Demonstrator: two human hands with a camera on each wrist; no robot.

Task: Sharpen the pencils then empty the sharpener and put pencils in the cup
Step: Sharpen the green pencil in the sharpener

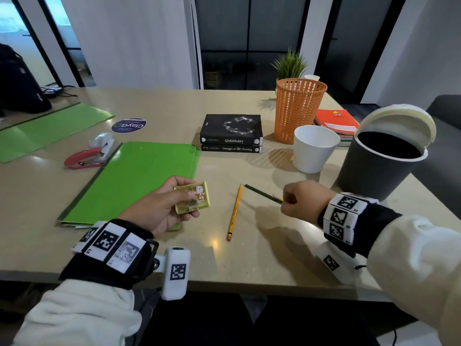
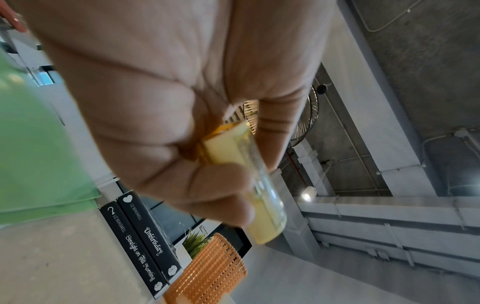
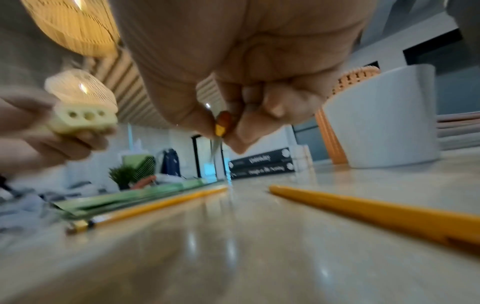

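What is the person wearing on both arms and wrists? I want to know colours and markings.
Both arms wear fluffy cream-white sleeves. Each wrist carries a black band ringed with white blocks printed with black square code markers. A white padded camera unit hangs below the left hand, and a similar one below the right hand. A thin black cable trails beneath.

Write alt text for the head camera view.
The left hand holds a yellow sharpener while the right hand grips a green pencil over a table; a yellow pencil lies between them.

Yellow box sharpener (image 1: 192,198) held off the surface; green pencil (image 1: 263,194) pinched; yellow pencil (image 1: 234,213) lies flat; white cup (image 1: 314,149) upright.
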